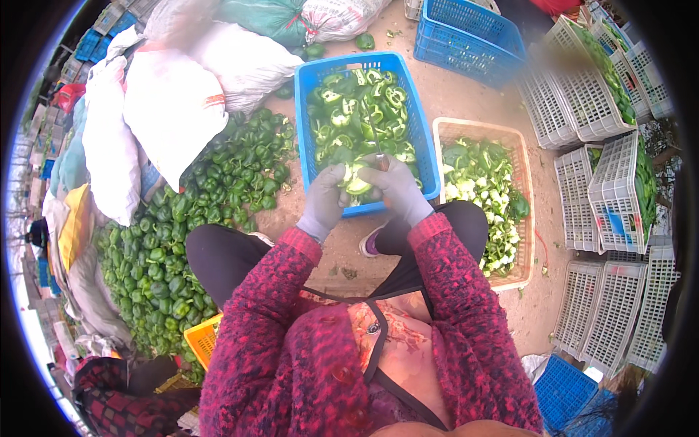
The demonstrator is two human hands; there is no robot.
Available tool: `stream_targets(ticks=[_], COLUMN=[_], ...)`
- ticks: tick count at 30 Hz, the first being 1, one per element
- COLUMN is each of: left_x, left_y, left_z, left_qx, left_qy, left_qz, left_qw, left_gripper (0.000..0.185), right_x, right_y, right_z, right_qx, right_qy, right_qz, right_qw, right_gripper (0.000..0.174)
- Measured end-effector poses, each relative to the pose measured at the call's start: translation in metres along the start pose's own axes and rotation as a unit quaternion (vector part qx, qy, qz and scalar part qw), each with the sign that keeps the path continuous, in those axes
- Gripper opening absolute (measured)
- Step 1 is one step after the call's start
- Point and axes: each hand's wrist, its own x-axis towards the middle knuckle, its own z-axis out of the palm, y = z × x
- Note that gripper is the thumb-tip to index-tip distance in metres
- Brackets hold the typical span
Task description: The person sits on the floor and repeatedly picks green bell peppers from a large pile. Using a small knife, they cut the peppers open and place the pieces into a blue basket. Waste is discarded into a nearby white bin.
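Observation:
Both my hands wear pale grey gloves and meet above the near end of a blue plastic crate (423,125). My left hand (324,200) grips a cut green bell pepper (356,181), its pale inside showing. In my right hand (402,188) is a knife (375,133), its wooden handle in the palm and its blade pointing away over the crate. The right thumb and fingers also touch the cut pepper. Below the blade lie many cut green pepper pieces (339,117) that fill the crate's bottom.
Right of my knee, a pale crate (528,229) holds pepper cores and trimmings (499,229). Whole green peppers (164,273) are heaped on the left, beside white sacks (169,104). Stacked grey crates (570,202) line the right. Another blue crate (464,57) stands ahead. A person's checked sleeve (131,399) shows lower left.

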Motion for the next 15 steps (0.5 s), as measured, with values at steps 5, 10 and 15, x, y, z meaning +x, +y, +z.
stream_targets(ticks=[5,10,15], left_x=[0.019,0.031,0.036], left_y=[0.004,0.025,0.046], left_z=[-0.029,-0.027,0.074], left_qx=[-0.122,-0.030,0.117], left_qy=[0.075,0.085,-0.060], left_qz=[0.038,0.083,0.069], left_qw=[0.989,0.992,0.989], left_gripper=[0.031,0.035,0.043], right_x=[0.012,0.029,0.028], right_y=[0.006,0.028,0.047], right_z=[0.002,-0.006,-0.024], right_qx=[0.045,-0.082,0.045], right_qy=[0.047,0.070,0.152], right_qz=[0.001,0.028,0.040], right_qw=[0.998,0.994,0.987], right_gripper=[0.033,0.067,0.052])
